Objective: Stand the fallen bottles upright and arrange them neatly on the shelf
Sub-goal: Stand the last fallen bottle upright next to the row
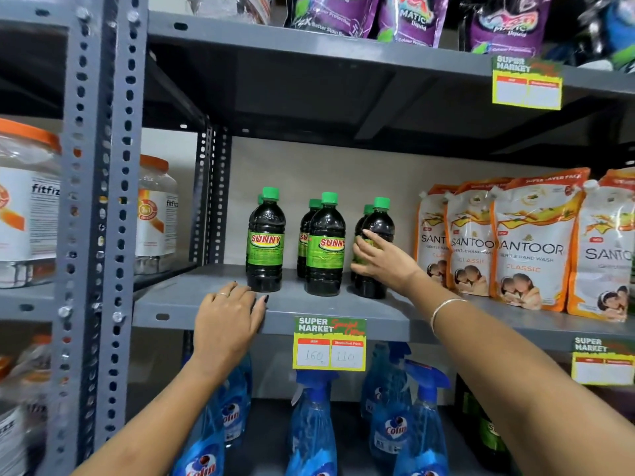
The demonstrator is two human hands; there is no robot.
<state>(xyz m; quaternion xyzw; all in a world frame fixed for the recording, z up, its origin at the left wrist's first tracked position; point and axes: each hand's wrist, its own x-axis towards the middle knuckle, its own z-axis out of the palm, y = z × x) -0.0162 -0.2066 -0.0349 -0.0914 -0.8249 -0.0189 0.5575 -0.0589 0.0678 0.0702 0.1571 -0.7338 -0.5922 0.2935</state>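
Several dark bottles with green caps and green "SUNNY" labels stand upright in pairs on the grey middle shelf [309, 309]. The left front bottle [265, 240] and the middle front bottle [324, 245] stand free, each with another behind it. My right hand [381, 261] wraps around the label of the right front bottle [376, 221], which is upright with one more behind it. My left hand [228, 317] rests flat on the shelf's front edge, just below the left bottle, holding nothing.
Orange-and-white Santoor pouches [529, 242] stand right of the bottles. Blue spray bottles [312, 427] fill the shelf below. Purple pouches [412, 18] sit above. A perforated grey post [99, 214] and orange-lidded jars [27, 201] are at the left. A price tag [329, 343] hangs on the shelf edge.
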